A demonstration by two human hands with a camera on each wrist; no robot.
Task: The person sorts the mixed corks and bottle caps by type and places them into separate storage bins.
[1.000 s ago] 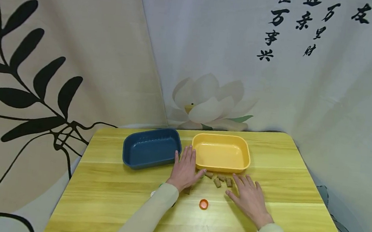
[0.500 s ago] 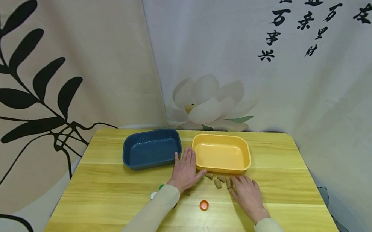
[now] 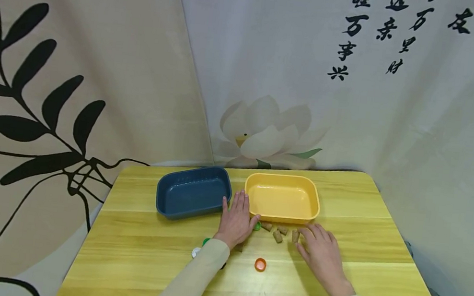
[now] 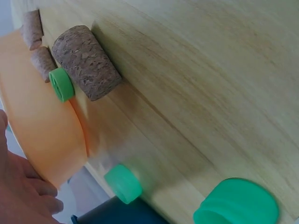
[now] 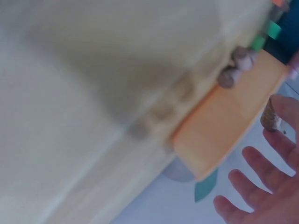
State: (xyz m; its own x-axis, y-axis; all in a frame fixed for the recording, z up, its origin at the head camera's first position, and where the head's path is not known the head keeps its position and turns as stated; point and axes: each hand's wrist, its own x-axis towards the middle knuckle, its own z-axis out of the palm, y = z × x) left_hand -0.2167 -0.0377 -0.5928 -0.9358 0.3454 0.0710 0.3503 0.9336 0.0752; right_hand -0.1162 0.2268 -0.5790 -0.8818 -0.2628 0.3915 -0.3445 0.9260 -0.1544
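Observation:
My right hand (image 3: pixel 322 253) pinches a cork (image 3: pixel 295 236) between thumb and index finger, just in front of the yellow tray (image 3: pixel 279 219). In the right wrist view this cork (image 5: pixel 269 115) is between the two fingertips, with the other fingers spread. My left hand (image 3: pixel 235 221) lies with straight fingers at the gap between the yellow tray and the dark blue tray (image 3: pixel 191 214), holding nothing visible. Several corks (image 3: pixel 277 236) lie along the yellow tray's front. A green bottle cap (image 3: pixel 257 226) is beside my left thumb. Nearer my left wrist, another cork (image 4: pixel 86 63) lies on the table.
An orange bottle cap (image 3: pixel 260 265) lies on the table between the forearms. Beside the left sleeve are a white cap (image 3: pixel 195 252) and a green cap (image 3: pixel 206 241), partly covered. Both trays stand near the back edge of the wooden table (image 3: pixel 131 248), before hanging cloth.
The right hand has reached to the corks, closed thumb and index finger on the rightmost one and drawn it slightly right, away from the others. The left hand has barely moved.

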